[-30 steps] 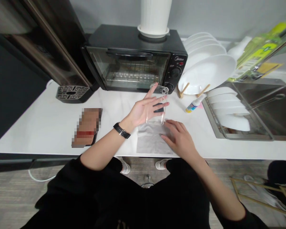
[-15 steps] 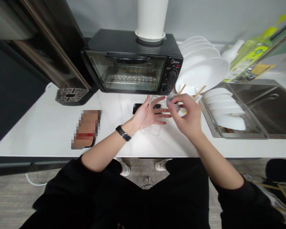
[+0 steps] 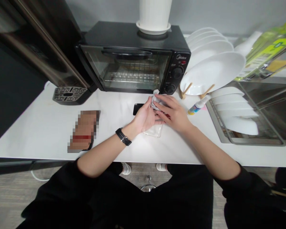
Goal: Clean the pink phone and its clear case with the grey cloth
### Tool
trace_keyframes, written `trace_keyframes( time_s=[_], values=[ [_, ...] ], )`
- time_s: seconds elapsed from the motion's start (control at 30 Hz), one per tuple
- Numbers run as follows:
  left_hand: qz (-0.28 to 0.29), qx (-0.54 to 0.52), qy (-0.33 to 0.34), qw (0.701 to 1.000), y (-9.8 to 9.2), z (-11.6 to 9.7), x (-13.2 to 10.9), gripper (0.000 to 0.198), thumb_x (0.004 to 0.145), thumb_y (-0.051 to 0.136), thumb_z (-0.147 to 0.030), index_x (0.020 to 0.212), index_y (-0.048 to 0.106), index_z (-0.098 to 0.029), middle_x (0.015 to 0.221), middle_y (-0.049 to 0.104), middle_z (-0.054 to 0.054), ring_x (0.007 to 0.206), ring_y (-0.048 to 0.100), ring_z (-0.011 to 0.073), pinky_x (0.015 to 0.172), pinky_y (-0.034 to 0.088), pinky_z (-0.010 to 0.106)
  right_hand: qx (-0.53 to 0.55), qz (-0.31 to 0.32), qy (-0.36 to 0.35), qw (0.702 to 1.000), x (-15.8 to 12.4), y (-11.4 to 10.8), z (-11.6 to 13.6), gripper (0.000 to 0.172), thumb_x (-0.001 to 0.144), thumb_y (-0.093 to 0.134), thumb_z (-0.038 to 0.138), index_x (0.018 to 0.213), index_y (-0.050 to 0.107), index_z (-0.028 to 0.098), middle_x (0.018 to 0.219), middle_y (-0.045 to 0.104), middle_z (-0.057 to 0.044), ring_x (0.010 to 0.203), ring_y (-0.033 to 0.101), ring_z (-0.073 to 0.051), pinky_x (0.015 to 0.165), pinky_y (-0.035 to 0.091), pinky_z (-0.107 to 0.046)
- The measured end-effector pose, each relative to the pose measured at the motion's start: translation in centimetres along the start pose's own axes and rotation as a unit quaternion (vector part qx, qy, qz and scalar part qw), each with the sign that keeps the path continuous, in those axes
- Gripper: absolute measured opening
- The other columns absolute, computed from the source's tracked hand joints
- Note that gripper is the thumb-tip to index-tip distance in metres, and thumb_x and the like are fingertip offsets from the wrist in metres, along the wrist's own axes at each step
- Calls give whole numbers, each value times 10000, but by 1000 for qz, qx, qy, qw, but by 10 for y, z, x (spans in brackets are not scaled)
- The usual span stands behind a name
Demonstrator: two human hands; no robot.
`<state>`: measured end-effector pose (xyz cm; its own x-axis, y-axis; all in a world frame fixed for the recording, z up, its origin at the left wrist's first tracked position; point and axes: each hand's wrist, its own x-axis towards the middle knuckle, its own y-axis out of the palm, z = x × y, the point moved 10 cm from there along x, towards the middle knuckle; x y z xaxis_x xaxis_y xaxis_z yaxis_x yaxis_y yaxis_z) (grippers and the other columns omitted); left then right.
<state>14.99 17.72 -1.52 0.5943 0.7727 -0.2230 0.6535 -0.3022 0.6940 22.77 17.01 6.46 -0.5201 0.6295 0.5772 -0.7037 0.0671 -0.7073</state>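
My left hand (image 3: pixel 144 119) is palm up, its fingers stretched out and partly covered by my other hand. My right hand (image 3: pixel 175 114) lies over those fingers and presses a crumpled whitish wipe (image 3: pixel 155 99) against them. Under both hands a clear phone case (image 3: pixel 154 131) rests on the white counter, with its upper part hidden. A flat black object (image 3: pixel 136 109) shows behind my left hand; its kind is not clear. To the right of my hands lies a small spray bottle (image 3: pixel 197 106) with a blue and yellow label.
A toaster oven (image 3: pixel 133 36) stands at the back, bearing a white pot (image 3: pixel 154 14). White plates (image 3: pixel 212 71) lean in a rack beside it. White bowls (image 3: pixel 233 105) sit at the sink (image 3: pixel 276 105). A pixelated phone-like object (image 3: pixel 84 130) lies at left, near a drinks machine's drip tray (image 3: pixel 70 95).
My right hand has moved left, bringing the wipe onto the left hand's fingers. The spray bottle, mostly hidden before, now shows. The view has shifted slightly.
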Motion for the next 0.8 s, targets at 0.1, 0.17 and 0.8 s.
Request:
trace_keyframes(
  time_s=[0.1, 0.17, 0.8],
  values=[
    [4, 1, -15, 1000, -1, 3, 1, 700, 1010, 465, -815, 1252, 650, -185, 1261, 795, 190, 1271, 733, 368, 1131, 543, 553, 12, -37, 12, 999, 0, -4, -3, 363, 1082, 583, 420, 1397, 756, 374, 1603, 664, -63, 1487, 607, -337, 1234, 524, -680],
    [8, 1, -24, 1000, -2, 6, 2, 700, 1002, 476, -820, 1267, 640, -193, 1257, 795, 188, 1288, 726, 361, 1142, 540, 545, 22, -64, 24, 997, -1, -8, -4, 321, 1080, 582, 411, 1322, 791, 384, 1598, 666, -54, 1482, 614, -336, 1222, 533, -668],
    [-21, 17, 5, 1000, 0, 7, 0, 633, 1018, 498, -788, 1293, 617, -230, 1370, 751, 148, 1335, 695, 352, 1147, 530, 529, -6, -72, 39, 997, -5, -5, -5, 279, 1060, 664, 406, 1273, 822, 322, 1277, 791, -74, 1122, 717, -272, 970, 622, -486]
  ],
)
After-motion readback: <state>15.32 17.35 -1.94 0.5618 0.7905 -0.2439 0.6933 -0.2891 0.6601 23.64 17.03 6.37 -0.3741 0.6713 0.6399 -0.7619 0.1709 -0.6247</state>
